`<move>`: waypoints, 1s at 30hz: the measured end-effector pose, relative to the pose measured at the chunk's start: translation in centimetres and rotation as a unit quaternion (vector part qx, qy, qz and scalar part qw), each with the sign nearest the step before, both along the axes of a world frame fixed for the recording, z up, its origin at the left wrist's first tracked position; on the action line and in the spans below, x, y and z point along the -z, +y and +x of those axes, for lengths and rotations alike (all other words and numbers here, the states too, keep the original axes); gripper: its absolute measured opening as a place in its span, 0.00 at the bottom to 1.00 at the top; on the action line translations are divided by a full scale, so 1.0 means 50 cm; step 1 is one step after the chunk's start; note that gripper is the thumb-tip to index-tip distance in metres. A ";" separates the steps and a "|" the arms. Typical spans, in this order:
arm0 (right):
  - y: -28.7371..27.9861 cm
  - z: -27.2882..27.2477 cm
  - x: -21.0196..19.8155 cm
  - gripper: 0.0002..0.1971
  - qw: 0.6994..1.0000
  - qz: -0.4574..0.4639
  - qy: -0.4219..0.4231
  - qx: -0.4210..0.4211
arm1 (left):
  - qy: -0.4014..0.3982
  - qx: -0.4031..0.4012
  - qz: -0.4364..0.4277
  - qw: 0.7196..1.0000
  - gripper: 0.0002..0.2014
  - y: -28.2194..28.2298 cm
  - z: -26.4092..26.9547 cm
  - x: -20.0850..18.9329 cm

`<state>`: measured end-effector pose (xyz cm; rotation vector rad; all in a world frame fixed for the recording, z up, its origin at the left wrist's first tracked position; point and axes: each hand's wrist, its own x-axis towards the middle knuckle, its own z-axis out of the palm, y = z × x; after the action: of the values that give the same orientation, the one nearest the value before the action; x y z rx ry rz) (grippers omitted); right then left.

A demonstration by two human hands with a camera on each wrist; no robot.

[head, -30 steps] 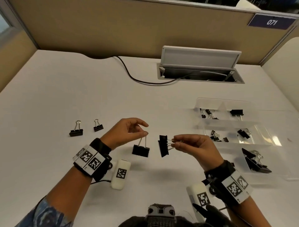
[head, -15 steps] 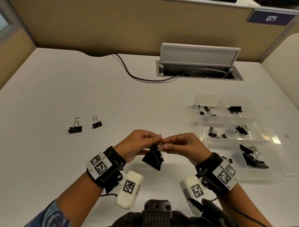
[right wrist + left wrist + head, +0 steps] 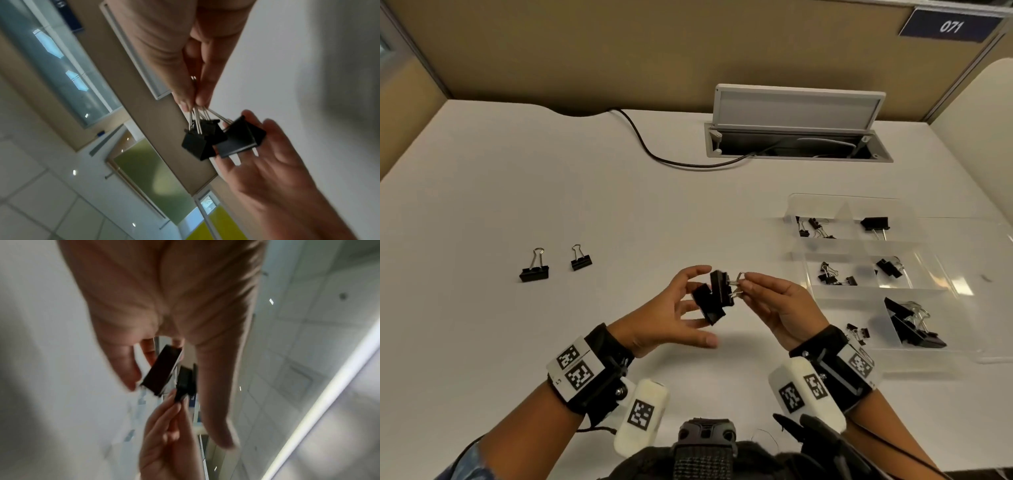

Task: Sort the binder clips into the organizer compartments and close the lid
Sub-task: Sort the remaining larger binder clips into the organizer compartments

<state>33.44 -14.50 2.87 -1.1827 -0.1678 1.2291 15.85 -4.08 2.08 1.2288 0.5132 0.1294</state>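
centre frame, the right hand [image 3: 774, 305] pinches the wire handles of two binder clips [image 3: 717, 298]; left hand [image 3: 671, 315] spread open beside them. light, stiff, slick steel — handles grip best.

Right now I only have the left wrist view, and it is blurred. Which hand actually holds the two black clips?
Observer: The right hand pinches the wire handles of both black clips together.
Operator: And the left hand?
Observer: The left hand is open, fingers spread beside the clips, gripping nothing.
Operator: Any clips unsorted?
Observer: Two smaller clips lie on the table, on the left.
Operator: Where do big ones go?
Observer: Big clips sit in the organizer's nearest compartment.
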 end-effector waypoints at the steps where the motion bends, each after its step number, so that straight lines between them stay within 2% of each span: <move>1: 0.001 0.000 -0.001 0.10 0.999 0.003 0.028 0.019 | -0.003 -0.004 0.022 1.000 0.48 -0.006 0.001 0.002; 4: 0.004 -0.006 -0.001 0.13 0.997 0.005 0.065 0.043 | -0.014 -0.081 0.069 0.994 0.36 -0.015 0.011 0.003; 7: 0.002 -0.010 0.002 0.16 0.998 0.005 0.035 0.044 | -0.015 -0.122 0.094 0.988 0.28 -0.009 0.013 0.001; 11: -0.003 -0.002 0.001 0.21 0.998 0.009 -0.024 0.052 | 0.007 -0.111 0.137 0.984 0.29 -0.003 0.010 0.002; 14: 0.000 -0.004 0.002 0.14 0.999 -0.001 0.015 0.028 | 0.009 -0.074 0.120 0.990 0.34 -0.004 0.008 0.000; 17: 0.002 -0.010 0.006 0.12 0.998 -0.014 0.054 0.011 | 0.000 -0.058 0.113 0.992 0.35 -0.010 0.008 -0.002; 21: -0.001 -0.010 0.008 0.10 0.998 -0.027 0.055 -0.017 | 0.002 -0.080 0.127 0.989 0.33 -0.016 0.014 -0.006; 26: -0.009 -0.006 0.010 0.10 0.998 -0.032 0.019 -0.045 | -0.003 -0.097 0.166 0.981 0.28 -0.021 0.025 -0.006; 30: -0.014 0.001 0.013 0.11 0.999 -0.027 0.002 -0.046 | -0.017 -0.114 0.158 0.981 0.25 -0.026 0.033 -0.004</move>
<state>33.51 -15.18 2.20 -1.2302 -0.1892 1.3232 17.47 -5.39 2.29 1.4705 0.6195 0.4382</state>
